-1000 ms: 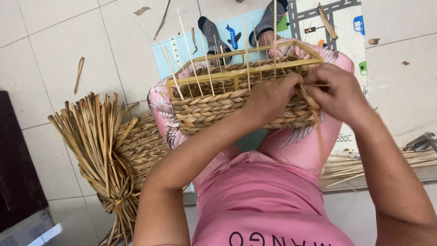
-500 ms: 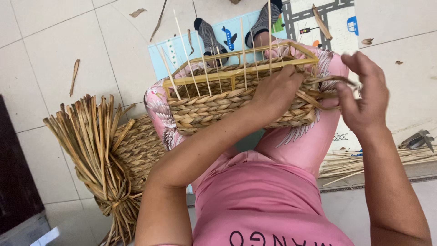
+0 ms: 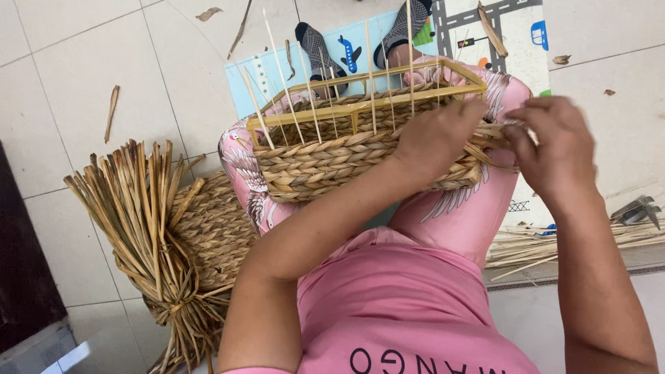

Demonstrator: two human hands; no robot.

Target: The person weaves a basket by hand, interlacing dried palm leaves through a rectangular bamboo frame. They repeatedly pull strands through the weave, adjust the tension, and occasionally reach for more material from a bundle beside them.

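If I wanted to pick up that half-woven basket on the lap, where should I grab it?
Probably by the braided side wall of the woven basket, from the near long side, below the yellow frame. The thin upright sticks poke out the top and look fragile, so avoid reaching down from above.

Left hand (image 3: 438,142): forearm extended forward from a bent elbow, palm down, fingers curled over in a closed grip. Right hand (image 3: 554,149): forearm raised almost straight ahead, wrist flexed inward toward the left hand, fingertips pinched together, the two hands near each other.
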